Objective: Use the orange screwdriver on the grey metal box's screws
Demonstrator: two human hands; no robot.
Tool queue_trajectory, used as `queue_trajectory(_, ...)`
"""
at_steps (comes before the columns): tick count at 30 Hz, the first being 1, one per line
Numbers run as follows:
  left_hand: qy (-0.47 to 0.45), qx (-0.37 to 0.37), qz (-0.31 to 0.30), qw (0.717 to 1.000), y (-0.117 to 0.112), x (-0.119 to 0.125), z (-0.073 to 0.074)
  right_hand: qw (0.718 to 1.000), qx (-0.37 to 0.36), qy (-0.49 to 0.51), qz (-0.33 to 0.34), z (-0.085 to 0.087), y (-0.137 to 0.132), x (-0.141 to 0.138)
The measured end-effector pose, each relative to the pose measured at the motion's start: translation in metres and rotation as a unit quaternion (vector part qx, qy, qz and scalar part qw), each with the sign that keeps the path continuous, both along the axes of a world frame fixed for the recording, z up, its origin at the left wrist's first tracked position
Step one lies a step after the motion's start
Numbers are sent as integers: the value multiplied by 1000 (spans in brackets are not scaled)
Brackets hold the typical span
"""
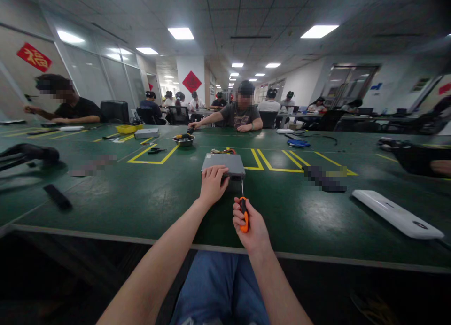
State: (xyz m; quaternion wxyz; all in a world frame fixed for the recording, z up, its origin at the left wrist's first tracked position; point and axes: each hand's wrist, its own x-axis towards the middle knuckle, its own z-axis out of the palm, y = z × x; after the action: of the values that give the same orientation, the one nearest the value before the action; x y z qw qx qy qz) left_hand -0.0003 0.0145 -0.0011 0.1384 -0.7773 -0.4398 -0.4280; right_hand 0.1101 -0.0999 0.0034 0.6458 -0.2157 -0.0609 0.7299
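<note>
My left hand (pixel 213 185) grips the near edge of a flat grey metal electronics case (pixel 223 164), which lies on the green workbench (pixel 296 212). A small bundle of coloured wires (pixel 223 151) shows behind the case. My right hand (pixel 251 226) is closed around the orange-and-black handle of a screwdriver (pixel 244 214). Its thin shaft points up and away from me, and the tip ends close to the near edge of the case. I cannot tell whether the tip touches it. The case's underside is hidden.
A steel bowl of small parts (pixel 183 140) and a second grey case (pixel 146 133) stand ahead, beyond yellow tape lines. A co-worker's hand (pixel 193 125) reaches across the far side. A long white object (pixel 396 214) lies to my right, and a black bar (pixel 57 196) lies to my left.
</note>
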Motion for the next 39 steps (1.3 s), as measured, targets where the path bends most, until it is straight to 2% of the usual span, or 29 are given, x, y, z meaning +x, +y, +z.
queue_trajectory(7, -5, 8, 1, 1000, 0, 0, -1, 1000, -8, -11, -21, -3, 4, -1)
queue_trajectory(15, -3, 5, 0, 1000, 0, 0, 0, 1000, -3, -9, 15, 1, 1, 1)
queue_trajectory(21, -2, 6, -1, 1000, 0, 0, 0, 1000, -12, -16, -11, -2, 4, 0)
queue_trajectory(39, -4, 6, -1, 1000, 1, 0, -1, 1000, -11, -6, -1, 0, 1, 0)
